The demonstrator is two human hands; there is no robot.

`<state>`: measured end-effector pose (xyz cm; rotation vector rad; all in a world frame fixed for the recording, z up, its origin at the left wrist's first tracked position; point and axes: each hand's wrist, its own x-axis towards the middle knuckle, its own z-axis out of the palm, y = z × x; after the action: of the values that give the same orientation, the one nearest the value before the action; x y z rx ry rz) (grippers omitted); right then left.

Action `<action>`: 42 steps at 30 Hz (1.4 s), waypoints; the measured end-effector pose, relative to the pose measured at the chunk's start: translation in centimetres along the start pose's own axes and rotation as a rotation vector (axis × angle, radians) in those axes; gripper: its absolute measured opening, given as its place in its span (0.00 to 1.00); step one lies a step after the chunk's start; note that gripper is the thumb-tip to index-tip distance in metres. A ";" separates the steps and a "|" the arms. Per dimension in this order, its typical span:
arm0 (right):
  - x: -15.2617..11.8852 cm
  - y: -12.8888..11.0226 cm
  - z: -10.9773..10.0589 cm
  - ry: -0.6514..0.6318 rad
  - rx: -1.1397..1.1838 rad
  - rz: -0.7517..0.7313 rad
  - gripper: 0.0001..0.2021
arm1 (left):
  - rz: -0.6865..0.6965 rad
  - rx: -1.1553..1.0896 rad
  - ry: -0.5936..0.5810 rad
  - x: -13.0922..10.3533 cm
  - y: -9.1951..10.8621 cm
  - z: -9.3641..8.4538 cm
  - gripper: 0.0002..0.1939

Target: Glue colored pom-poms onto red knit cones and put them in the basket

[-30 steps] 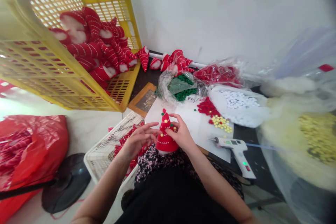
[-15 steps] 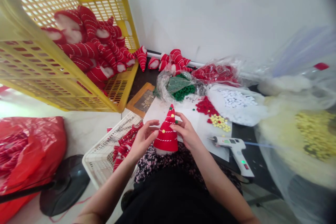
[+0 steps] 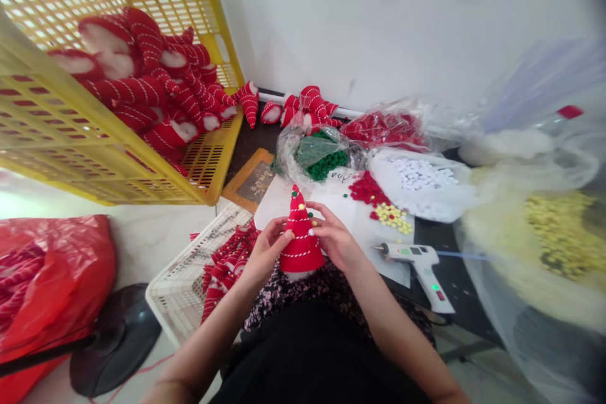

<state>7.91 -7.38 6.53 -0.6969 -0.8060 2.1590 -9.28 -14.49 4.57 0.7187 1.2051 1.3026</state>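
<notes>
A red felt cone (image 3: pixel 302 251) with white stitched lines and small green, yellow and white pompoms stands upright between my hands, above my lap. My left hand (image 3: pixel 266 249) grips its left side, thumb on the front. My right hand (image 3: pixel 337 241) holds the right edge with its fingers at the side. White stuffing shows at the cone's base. Beyond it, on white paper (image 3: pixel 274 202), lie red pompoms (image 3: pixel 367 189) and yellow pompoms (image 3: pixel 392 217). A white glue gun (image 3: pixel 420 260) rests to the right, its green light on.
Stuffed red cones fill a yellow crate (image 3: pixel 214 167) at upper left. A white basket (image 3: pixel 173 293) holds more red pieces. Bags of green pompoms (image 3: pixel 322 154), white pompoms (image 3: pixel 421 177) and yellow pompoms (image 3: pixel 558 233) stand behind and right. A wooden-framed board (image 3: pixel 250 181) lies near the crate.
My left hand has closed onto the cone's left side. The cone has turned and its tip has moved left; a white pompom now shows near my right fingers. The view has shifted slightly.
</notes>
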 end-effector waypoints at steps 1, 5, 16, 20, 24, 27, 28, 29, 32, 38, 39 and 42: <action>0.0 0.1 0.0 -0.006 0.001 -0.004 0.30 | 0.001 -0.009 0.005 0.0 0.1 0.0 0.28; -0.1 0.4 0.4 -0.039 -0.036 -0.021 0.31 | 0.025 -0.001 -0.003 -0.2 0.2 -0.1 0.29; 0.1 0.6 0.0 0.035 -0.104 -0.108 0.32 | 0.119 0.097 -0.096 -0.7 -0.2 -0.5 0.45; 0.1 0.9 0.0 0.022 -0.116 -0.138 0.33 | 0.099 0.175 -0.066 -1.0 0.4 -0.2 0.41; 0.0 1.0 -0.1 0.036 -0.163 -0.162 0.35 | 0.101 0.189 -0.066 -1.0 0.6 0.0 0.39; -0.1 0.8 -0.2 0.029 -0.140 -0.147 0.33 | 0.098 0.175 -0.061 -0.9 0.6 0.1 0.37; -0.1 0.8 -0.2 0.027 -0.127 -0.141 0.32 | 0.096 0.170 -0.058 -0.9 0.6 0.1 0.37; -0.1 0.8 -0.2 0.028 -0.121 -0.138 0.31 | 0.094 0.166 -0.054 -0.9 0.6 0.1 0.37; 0.0 0.9 -0.1 0.035 -0.150 -0.153 0.32 | 0.092 0.163 -0.048 -0.9 0.6 0.2 0.36; 0.0 0.7 0.0 0.065 -0.130 -0.152 0.31 | 0.117 0.235 -0.005 -1.0 0.6 0.3 0.36; 0.0 0.6 0.0 0.075 -0.113 -0.150 0.29 | 0.137 0.274 0.016 -1.0 0.6 0.3 0.36; 0.3 0.4 0.0 0.124 -0.114 -0.156 0.28 | 0.209 0.428 0.089 -1.1 0.6 0.3 0.35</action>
<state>7.59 -7.35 6.19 -0.7910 -0.8919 1.9232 -9.04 -15.31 5.49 1.1285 1.5363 1.2673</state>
